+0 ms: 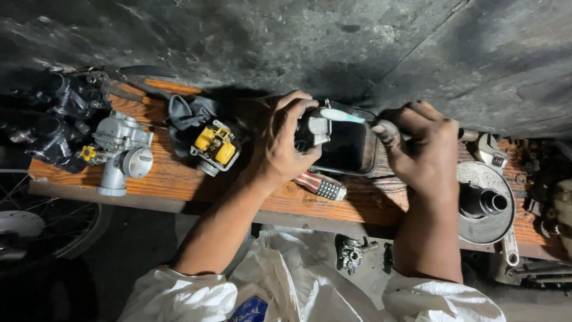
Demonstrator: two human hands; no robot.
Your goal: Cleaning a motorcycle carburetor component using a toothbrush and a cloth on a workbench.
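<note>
My left hand (285, 143) grips a small grey metal engine part (312, 130) over a dark rectangular tray (351, 149) on the wooden bench (179, 179). My right hand (420, 149) is closed on the handle of a white and teal toothbrush (342, 115), whose head rests on the metal part. Both hands are smeared with grease. The brush handle is mostly hidden inside my right fist.
A silver carburettor body (122, 152) and a part with yellow floats (215, 146) lie to the left, beside dark engine parts (56, 122). A small keypad phone (322, 186) lies below the tray. A round metal disc with a black hub (485, 203) and spanners sit right. A spoked wheel (36, 232) stands lower left.
</note>
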